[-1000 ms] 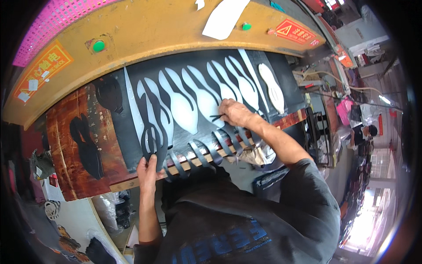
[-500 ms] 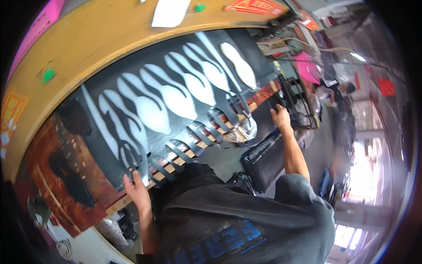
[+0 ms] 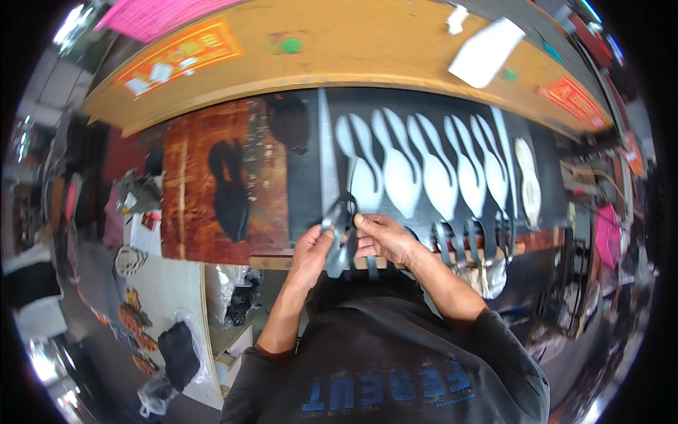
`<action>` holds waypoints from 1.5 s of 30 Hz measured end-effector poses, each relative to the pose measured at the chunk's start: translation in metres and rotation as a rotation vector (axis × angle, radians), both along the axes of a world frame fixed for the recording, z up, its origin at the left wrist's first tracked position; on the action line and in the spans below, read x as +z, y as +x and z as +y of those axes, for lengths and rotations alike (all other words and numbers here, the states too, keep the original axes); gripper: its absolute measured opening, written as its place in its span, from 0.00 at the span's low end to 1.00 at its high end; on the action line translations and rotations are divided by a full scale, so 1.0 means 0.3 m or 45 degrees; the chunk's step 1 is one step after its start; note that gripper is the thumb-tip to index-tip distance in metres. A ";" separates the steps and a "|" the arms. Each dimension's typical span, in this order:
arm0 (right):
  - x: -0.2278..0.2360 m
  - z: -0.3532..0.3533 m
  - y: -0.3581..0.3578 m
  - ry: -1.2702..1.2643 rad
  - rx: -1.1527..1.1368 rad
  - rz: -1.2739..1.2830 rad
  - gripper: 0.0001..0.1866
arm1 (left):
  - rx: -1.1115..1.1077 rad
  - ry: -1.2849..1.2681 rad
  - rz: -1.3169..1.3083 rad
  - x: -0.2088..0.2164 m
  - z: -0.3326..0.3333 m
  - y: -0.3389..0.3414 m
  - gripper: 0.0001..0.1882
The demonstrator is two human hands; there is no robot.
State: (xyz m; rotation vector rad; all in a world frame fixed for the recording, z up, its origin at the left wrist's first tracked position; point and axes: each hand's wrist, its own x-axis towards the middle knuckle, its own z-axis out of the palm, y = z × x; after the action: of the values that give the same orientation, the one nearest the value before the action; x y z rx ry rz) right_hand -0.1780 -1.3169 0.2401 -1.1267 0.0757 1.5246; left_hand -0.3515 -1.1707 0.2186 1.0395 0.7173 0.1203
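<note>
Both hands meet at the near edge of the surface (image 3: 212,247), over the left end of the black sheet (image 3: 304,184). Left hand (image 3: 312,249) is curled shut around a dark cut-out strip piece (image 3: 339,237), thumb on top, fingers under. Right hand (image 3: 381,237) pinches the same piece from the other side, thumb and forefinger closed on its upper end, other fingers loosely bent. The piece sits just at the sheet's front edge, partly lifted off it, directly below the leftmost white spoon-shaped opening (image 3: 357,177).

More white openings (image 3: 438,169) run rightward across the sheet; a row of dark strips (image 3: 466,237) hangs over the front edge to the right of the hands. A rust-brown board (image 3: 212,184) lies left of the sheet, a yellow beam (image 3: 353,49) beyond it.

To do this well, I'd judge: keep both pinches close to the cut line, peel slowly along the piece's length, and hold the sheet flat so the neighbouring strips don't drag or tear. Can't tell whether the piece is fully free of the sheet.
</note>
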 end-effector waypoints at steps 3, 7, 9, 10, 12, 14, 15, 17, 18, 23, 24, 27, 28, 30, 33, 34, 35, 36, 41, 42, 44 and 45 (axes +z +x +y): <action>-0.014 0.176 -0.037 0.230 -0.236 0.381 0.22 | -0.019 0.149 -0.010 0.092 0.055 -0.111 0.11; 0.013 0.443 -0.068 0.481 -0.184 0.156 0.15 | 0.226 0.194 0.009 0.158 0.174 -0.227 0.12; 0.039 0.596 -0.082 0.597 -0.017 0.117 0.13 | 0.319 0.380 -0.097 0.153 0.272 -0.267 0.13; 0.048 0.687 -0.094 0.498 0.014 0.054 0.14 | 0.364 0.377 -0.054 0.142 0.332 -0.289 0.13; 0.045 0.845 -0.117 0.431 0.105 -0.083 0.17 | 0.444 0.355 -0.008 0.109 0.461 -0.334 0.16; 0.008 0.903 -0.124 0.283 0.199 -0.399 0.25 | 0.536 0.613 0.265 0.055 0.564 -0.352 0.24; -0.022 0.900 -0.135 0.011 0.192 -0.776 0.25 | 0.575 0.802 0.557 0.023 0.595 -0.347 0.31; -0.091 0.776 -0.104 0.135 0.325 -0.832 0.25 | 0.442 1.389 0.762 -0.039 0.601 -0.336 0.53; -0.124 0.699 -0.105 0.207 0.280 -0.752 0.22 | 0.335 1.539 0.852 -0.077 0.592 -0.310 0.57; -0.149 0.292 -0.065 0.119 0.271 -0.848 0.17 | 0.289 2.084 0.866 -0.229 0.588 -0.219 0.50; -0.126 0.211 -0.034 0.079 0.184 -0.854 0.17 | 0.273 2.142 0.878 -0.251 0.616 -0.227 0.46; -0.053 0.010 0.030 -0.075 -0.008 -1.020 0.17 | 0.177 2.118 0.954 -0.292 0.731 -0.332 0.40; -0.037 -0.052 0.055 -0.129 -0.102 -0.975 0.17 | 0.158 2.163 0.963 -0.303 0.758 -0.368 0.41; -0.023 -0.175 0.091 -0.135 -0.295 -0.921 0.18 | 0.072 2.170 0.954 -0.304 0.804 -0.406 0.42; -0.016 -0.390 0.181 -0.271 -0.354 -1.115 0.19 | 0.043 2.309 1.112 -0.256 0.758 -0.361 0.45; -0.013 -0.469 0.234 -0.463 -0.362 -1.184 0.19 | 0.050 2.425 1.185 -0.221 0.713 -0.321 0.46; -0.011 -0.552 0.287 -0.489 -0.408 -1.313 0.20 | 0.181 2.450 0.913 -0.191 0.649 -0.263 0.47; -0.012 -0.636 0.336 -0.758 -0.441 -1.530 0.21 | 0.082 2.337 0.542 -0.147 0.581 -0.215 0.43; -0.056 -1.045 0.544 -1.675 -0.441 -1.816 0.33 | -0.013 0.358 0.299 -0.071 0.003 -0.042 0.15; -0.086 -1.099 0.552 -1.565 -0.446 -1.677 0.35 | 0.021 0.365 0.387 -0.079 -0.079 -0.008 0.15; -0.146 -1.164 0.577 -1.524 -0.399 -1.476 0.36 | -0.053 0.492 0.460 -0.102 -0.141 0.051 0.15; -0.170 -1.178 0.594 -1.508 -0.392 -1.479 0.33 | -0.077 0.505 0.545 -0.115 -0.157 0.073 0.15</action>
State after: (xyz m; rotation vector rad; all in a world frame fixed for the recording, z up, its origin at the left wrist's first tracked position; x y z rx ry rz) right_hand 0.0002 -1.6702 0.1890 -2.6216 0.3555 0.2447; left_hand -0.3297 -1.2177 0.1843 1.4889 1.0753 -0.0163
